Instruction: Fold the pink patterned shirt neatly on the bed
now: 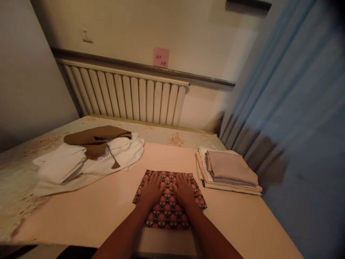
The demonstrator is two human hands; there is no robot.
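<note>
A patterned cloth garment (167, 207), pink with dark green and black motifs, lies spread flat in front of me with short sleeve-like corners at its sides. My left hand (152, 189) rests palm down on its left half, fingers stretched toward the far edge. On the right half, my right hand (183, 189) lies flat in the same way. Both hands touch the fabric and neither grips it. Beneath the garment is a pale pink sheet (113, 212).
To the right sits a stack of folded cloths (233, 167). A crumpled white garment (61, 163) lies at the left, with a brown garment (98, 138) on top. Behind the bed stand a radiator (129, 93) and wall; a blue curtain (291, 144) hangs at right.
</note>
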